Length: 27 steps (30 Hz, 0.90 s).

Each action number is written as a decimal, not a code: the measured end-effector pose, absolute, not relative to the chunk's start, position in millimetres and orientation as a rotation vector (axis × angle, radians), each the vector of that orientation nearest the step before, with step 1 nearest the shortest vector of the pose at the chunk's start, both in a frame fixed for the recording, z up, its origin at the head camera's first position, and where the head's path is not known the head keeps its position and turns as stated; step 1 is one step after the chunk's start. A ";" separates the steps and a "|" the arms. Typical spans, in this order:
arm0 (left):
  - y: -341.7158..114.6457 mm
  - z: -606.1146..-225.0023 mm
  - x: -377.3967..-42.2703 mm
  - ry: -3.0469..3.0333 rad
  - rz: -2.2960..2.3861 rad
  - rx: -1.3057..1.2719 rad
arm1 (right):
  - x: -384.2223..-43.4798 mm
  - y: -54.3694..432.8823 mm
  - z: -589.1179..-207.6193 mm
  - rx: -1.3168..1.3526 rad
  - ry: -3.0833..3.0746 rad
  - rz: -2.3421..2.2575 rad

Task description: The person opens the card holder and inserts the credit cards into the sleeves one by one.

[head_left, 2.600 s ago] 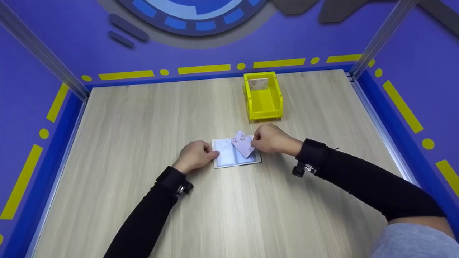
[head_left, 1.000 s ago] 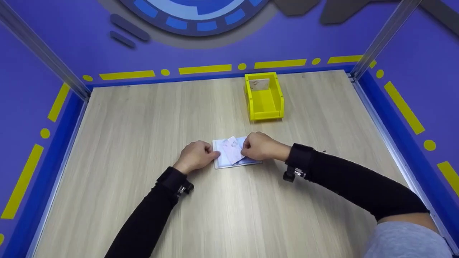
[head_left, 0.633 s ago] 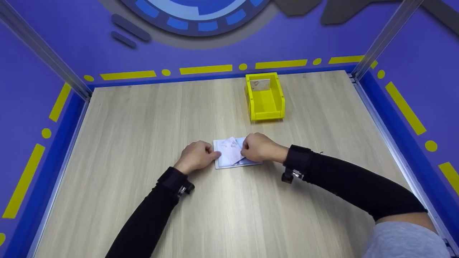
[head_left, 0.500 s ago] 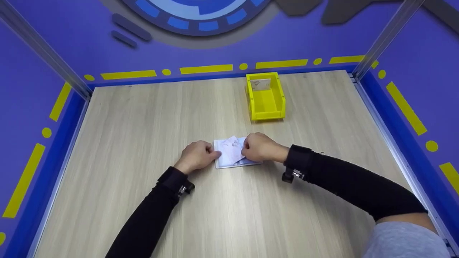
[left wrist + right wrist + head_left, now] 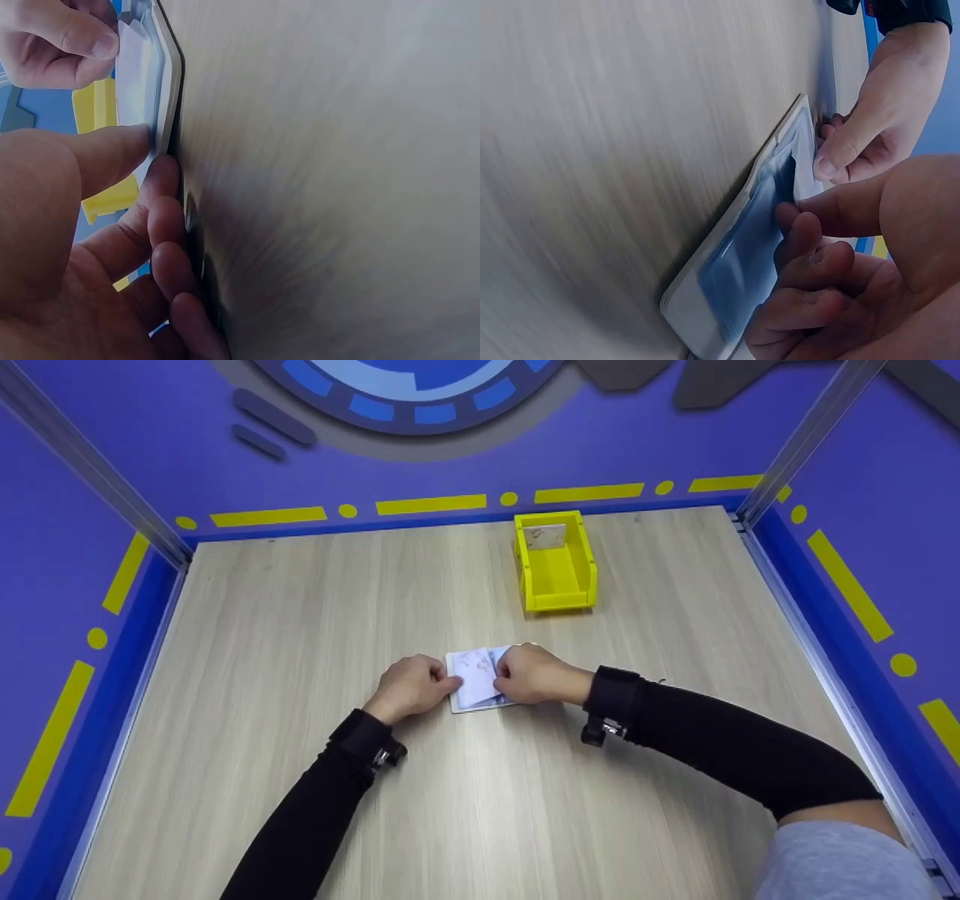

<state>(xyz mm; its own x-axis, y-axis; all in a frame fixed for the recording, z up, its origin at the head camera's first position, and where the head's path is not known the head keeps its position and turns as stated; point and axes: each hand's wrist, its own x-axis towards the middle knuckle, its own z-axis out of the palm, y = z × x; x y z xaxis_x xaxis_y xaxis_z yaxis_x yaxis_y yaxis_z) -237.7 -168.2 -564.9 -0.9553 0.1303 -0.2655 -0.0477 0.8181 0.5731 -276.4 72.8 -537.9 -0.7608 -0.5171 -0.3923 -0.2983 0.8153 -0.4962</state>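
A card holder with clear sleeves lies spread open on the wooden table, its pale border showing in the left wrist view. My left hand pinches its left edge, thumb on top and fingers beneath. Between thumb and index finger, my right hand pinches a pale card with a small floral print. The card lies over the left half of the holder, slightly tilted, its right edge raised off the sleeve. My right hand covers much of the holder's right half in the head view.
Behind the holder, a yellow open-front bin stands near the back wall, with another printed card leaning upright inside it. Blue panels with yellow marks enclose the table at the back and sides.
My right hand has moved left with the card, from the holder's right half onto its left half. The card has turned straighter. My left hand keeps its grip on the edge.
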 end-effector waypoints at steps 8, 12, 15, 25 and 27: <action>-168.6 -564.4 -237.8 2.714 0.864 0.076 | -272.6 66.3 -538.7 -0.704 2.471 -0.544; -168.4 -565.1 -238.3 2.724 0.868 0.087 | -270.6 63.7 -539.4 -0.787 2.482 -0.488; -168.1 -566.9 -238.1 2.730 0.866 0.092 | -270.0 63.6 -539.9 -0.815 2.485 -0.455; -167.8 -565.6 -237.7 2.712 0.880 0.089 | -289.9 77.0 -517.9 -0.736 2.582 -0.502; -167.9 -564.9 -237.6 2.709 0.880 0.071 | -297.5 81.1 -511.7 -0.655 2.594 -0.500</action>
<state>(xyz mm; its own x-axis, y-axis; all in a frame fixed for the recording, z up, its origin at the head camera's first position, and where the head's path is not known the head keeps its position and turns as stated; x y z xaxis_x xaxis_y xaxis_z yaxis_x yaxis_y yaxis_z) -237.6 -167.9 -564.9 -0.9562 0.1356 -0.2593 -0.0426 0.8122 0.5818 -297.5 81.1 -511.7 -0.8023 -0.5138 -0.3038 -0.3643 0.8246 -0.4328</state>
